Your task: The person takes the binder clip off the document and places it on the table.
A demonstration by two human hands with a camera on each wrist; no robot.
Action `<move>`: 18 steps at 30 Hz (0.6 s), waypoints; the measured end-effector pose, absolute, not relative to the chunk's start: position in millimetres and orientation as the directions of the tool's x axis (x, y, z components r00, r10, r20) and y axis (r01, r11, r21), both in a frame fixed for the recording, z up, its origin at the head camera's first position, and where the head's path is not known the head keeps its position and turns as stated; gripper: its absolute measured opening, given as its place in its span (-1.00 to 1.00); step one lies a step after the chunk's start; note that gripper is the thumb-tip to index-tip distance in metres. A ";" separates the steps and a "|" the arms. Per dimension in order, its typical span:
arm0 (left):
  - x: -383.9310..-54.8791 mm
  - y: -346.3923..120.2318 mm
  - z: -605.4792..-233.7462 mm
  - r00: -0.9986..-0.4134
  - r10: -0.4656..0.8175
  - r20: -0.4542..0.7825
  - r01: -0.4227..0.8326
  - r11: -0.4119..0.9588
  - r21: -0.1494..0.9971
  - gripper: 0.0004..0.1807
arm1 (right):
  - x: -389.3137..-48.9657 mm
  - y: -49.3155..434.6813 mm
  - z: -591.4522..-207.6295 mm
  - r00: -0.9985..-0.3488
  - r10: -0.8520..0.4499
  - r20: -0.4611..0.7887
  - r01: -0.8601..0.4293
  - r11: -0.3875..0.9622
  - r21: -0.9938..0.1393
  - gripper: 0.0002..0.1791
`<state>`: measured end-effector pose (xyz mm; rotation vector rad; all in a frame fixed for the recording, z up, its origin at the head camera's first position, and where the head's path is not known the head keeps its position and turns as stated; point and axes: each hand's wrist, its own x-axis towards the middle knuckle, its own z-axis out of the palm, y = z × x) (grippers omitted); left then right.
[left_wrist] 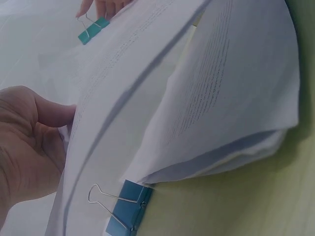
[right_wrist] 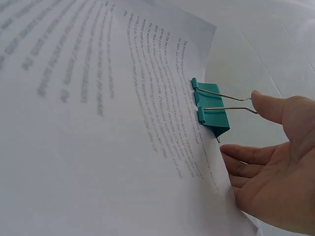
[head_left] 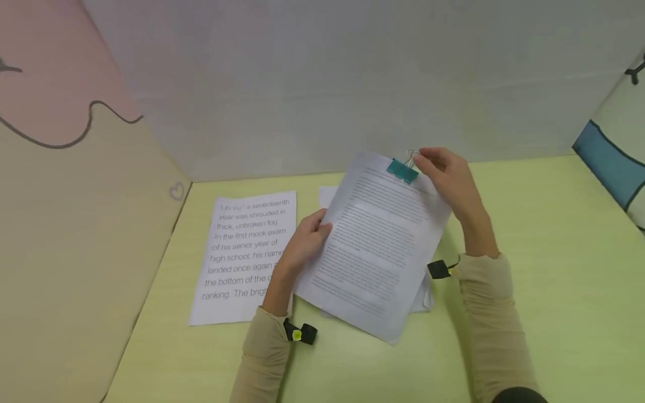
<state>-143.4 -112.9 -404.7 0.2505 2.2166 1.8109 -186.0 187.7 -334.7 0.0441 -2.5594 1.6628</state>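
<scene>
My left hand (head_left: 304, 238) pinches the left edge of a thin set of printed sheets (head_left: 373, 240), raised at a tilt above the table. On the set's top edge sits a teal binder clip (head_left: 402, 170). My right hand (head_left: 450, 179) is at this clip, its thumb against the end of a wire handle (right_wrist: 231, 108) that stands out from the paper. The other fingers of that hand curl behind the sheets' edge, partly hidden. Beneath, another stack of printed sheets (left_wrist: 216, 93) shows, with a blue binder clip (left_wrist: 129, 209) at its edge.
A large-print sheet (head_left: 242, 257) lies on the pale green table (head_left: 554, 252) to the left, partly covered by my left arm. A grey wall (head_left: 353, 84) rises behind the table. Painted panels (head_left: 75, 224) stand at both sides.
</scene>
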 end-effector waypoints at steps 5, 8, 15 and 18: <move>-141.3 -116.2 -401.4 -0.943 0.323 -0.079 -0.006 0.219 0.976 -0.61 | -188.1 191.1 -336.6 -0.999 -0.034 0.039 -0.049 0.331 -0.942 -0.29; -140.4 -117.6 -400.7 -0.936 0.340 -0.084 -0.011 0.212 0.977 -0.60 | -187.9 192.6 -336.8 -0.999 -0.046 0.029 -0.042 0.303 -0.952 -0.30; -139.8 -119.9 -401.2 -0.928 0.362 -0.088 -0.005 0.224 0.975 -0.59 | -184.0 196.1 -336.7 -0.997 -0.059 0.053 -0.067 0.274 -0.959 -0.39; -140.3 -119.7 -401.7 -0.925 0.371 -0.083 0.007 0.235 0.972 -0.60 | -184.1 195.8 -337.5 -0.995 -0.029 0.100 -0.104 0.223 -0.969 -0.52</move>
